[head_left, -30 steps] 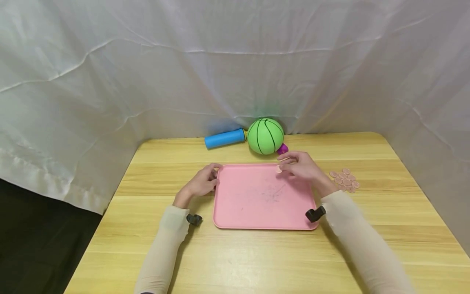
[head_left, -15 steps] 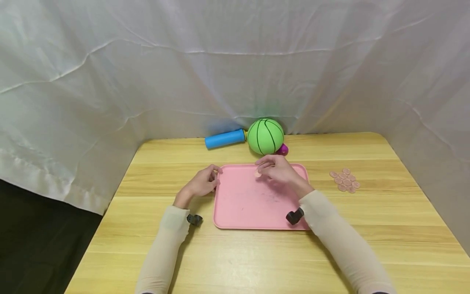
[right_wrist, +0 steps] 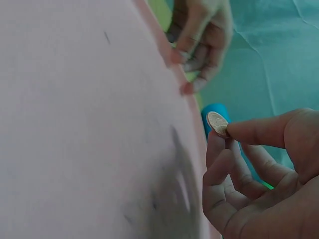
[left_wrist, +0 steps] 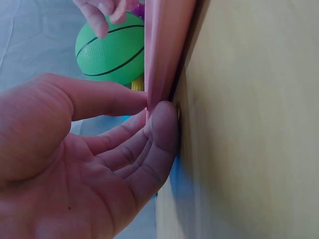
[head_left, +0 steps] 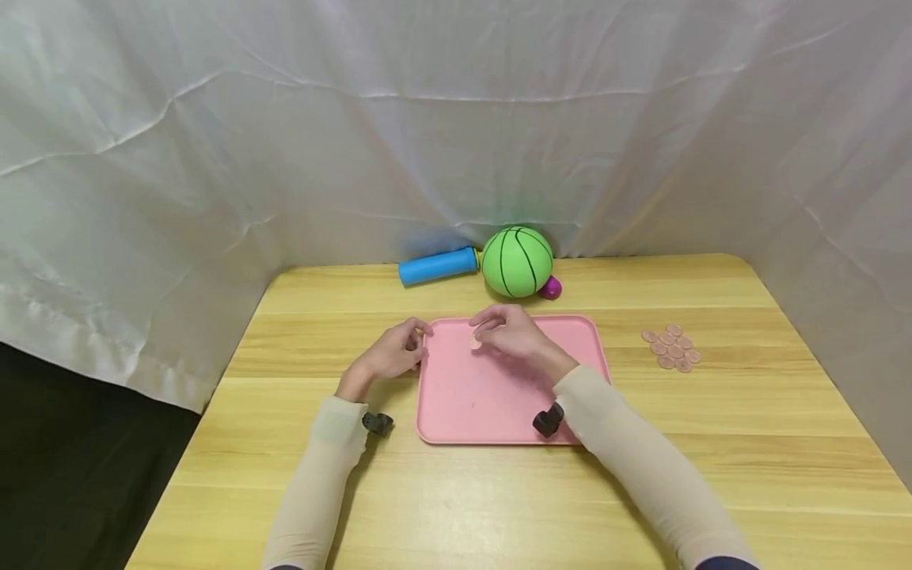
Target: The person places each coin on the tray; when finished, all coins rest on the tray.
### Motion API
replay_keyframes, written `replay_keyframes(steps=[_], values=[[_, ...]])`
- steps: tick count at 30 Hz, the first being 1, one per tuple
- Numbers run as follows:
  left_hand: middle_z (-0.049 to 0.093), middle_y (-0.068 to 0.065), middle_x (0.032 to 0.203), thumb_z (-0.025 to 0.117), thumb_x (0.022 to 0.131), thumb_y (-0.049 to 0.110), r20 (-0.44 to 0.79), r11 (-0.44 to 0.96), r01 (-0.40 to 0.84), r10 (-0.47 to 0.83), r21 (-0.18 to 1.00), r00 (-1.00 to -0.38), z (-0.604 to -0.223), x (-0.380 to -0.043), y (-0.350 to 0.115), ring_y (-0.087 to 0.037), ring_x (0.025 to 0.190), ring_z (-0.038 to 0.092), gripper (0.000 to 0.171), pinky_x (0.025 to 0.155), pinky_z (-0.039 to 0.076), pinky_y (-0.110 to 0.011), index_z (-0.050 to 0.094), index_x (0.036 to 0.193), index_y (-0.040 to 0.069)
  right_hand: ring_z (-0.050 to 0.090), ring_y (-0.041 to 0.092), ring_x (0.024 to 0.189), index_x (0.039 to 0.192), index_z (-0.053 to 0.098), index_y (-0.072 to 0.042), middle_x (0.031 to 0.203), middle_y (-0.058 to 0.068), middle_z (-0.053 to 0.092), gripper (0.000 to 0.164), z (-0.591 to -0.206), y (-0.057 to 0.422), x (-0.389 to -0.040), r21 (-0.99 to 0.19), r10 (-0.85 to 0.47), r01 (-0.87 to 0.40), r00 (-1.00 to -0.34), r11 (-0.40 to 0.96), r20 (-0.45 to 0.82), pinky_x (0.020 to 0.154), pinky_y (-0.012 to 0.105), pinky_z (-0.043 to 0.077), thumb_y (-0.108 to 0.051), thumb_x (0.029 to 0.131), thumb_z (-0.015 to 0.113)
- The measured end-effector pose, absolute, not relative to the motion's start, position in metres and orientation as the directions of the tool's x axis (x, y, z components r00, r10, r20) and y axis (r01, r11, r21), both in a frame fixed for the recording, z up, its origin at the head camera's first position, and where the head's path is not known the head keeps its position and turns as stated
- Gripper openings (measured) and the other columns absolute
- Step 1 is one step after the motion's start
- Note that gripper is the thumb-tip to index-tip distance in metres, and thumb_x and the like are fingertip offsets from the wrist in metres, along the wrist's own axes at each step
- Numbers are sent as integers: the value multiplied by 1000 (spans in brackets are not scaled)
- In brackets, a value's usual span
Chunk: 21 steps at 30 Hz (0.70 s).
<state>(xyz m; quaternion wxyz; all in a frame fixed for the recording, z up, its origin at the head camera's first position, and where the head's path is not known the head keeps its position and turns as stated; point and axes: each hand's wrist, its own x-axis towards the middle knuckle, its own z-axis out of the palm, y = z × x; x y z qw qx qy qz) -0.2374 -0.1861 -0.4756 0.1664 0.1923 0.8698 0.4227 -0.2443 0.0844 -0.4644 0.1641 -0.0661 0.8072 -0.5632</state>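
Observation:
My right hand (head_left: pixel 509 331) pinches a coin (right_wrist: pixel 218 124) between thumb and fingertips, above the upper left part of a pink tray (head_left: pixel 456 412). The coin is round and goldish in the right wrist view, small and pale in the head view. At the tray's left edge, my left hand (head_left: pixel 393 351) holds the rim; in the left wrist view the thumb (left_wrist: pixel 117 99) lies against one side of it and a fingertip (left_wrist: pixel 164 119) against the other. Dark scuff marks show on the tray's surface in the right wrist view.
Right of the tray lies a cluster of several coins (head_left: pixel 674 351) on the wooden table (head_left: pixel 456 507). Behind the tray are a green ball (head_left: pixel 517 263), a blue cylinder (head_left: pixel 438 267) and a small purple object (head_left: pixel 551 288). A pale curtain (head_left: pixel 456 142) hangs along the back.
My right hand has moved left across the tray with the coin, from its upper right part to its upper left. The left hand has stayed at the rim.

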Motion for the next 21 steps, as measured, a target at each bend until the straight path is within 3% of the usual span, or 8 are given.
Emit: replay_keyframes(steps=[13, 21], values=[[64, -14, 91, 55, 106, -2, -141, 589, 186, 464, 786, -875, -476, -240, -187, -17, 75, 63, 36, 71, 55, -27, 55, 142, -5, 73, 23, 99, 121, 77, 0, 114, 19, 79, 25, -471, 47, -252, -919, -249, 48, -956, 391, -156, 76, 23, 55, -4, 96, 74], [64, -12, 90, 57, 105, -1, -141, 596, 192, 466, 780, -874, -478, -241, -186, -15, 74, 60, 38, 71, 52, -27, 54, 143, -5, 77, 22, 95, 114, 78, -3, 103, 13, 82, 21, -479, 28, -255, -876, -241, 15, -959, 482, -149, 92, 33, 58, -4, 93, 75]])
